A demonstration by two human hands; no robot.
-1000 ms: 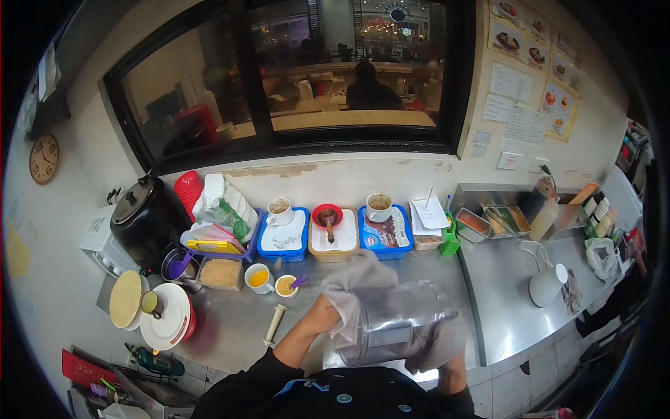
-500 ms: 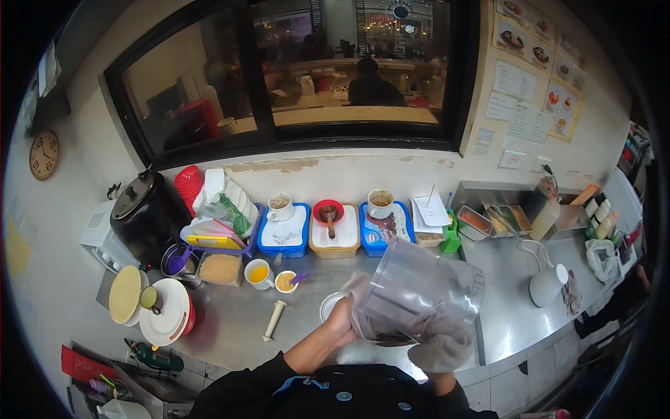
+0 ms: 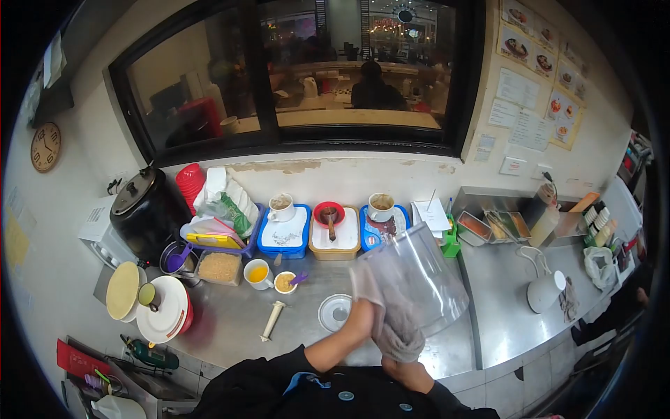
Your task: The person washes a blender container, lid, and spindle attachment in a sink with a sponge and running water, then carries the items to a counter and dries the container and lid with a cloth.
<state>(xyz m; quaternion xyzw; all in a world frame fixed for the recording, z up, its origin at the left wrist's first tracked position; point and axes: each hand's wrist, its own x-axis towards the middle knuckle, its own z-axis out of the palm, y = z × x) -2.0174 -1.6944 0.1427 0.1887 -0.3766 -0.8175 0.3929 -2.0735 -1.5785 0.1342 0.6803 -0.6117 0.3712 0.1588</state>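
A large clear plastic container [image 3: 434, 279] is held tilted above the steel counter, in front of my body. My left hand [image 3: 359, 322] grips its left side through a grey-brown cloth [image 3: 399, 334]; the fingers are mostly hidden. My right hand [image 3: 410, 374] is low at the near side of the container, closed on the bunched cloth, which presses against the plastic. A round white lid [image 3: 335, 312] lies on the counter just left of my left hand. Further left is a cream-coloured stick-like tool [image 3: 273, 321].
Tubs with blue lids [image 3: 285, 241] line the wall, cups on top. A mug of yellow liquid [image 3: 258, 274] and a small cup with a purple spoon [image 3: 285, 282] stand left. A white kettle-like appliance [image 3: 546, 292] sits right. A person [image 3: 377, 87] is beyond the window.
The container has turned more upright and shifted slightly left. My right hand and the cloth have moved left, toward my left hand. More of the white lid now shows.
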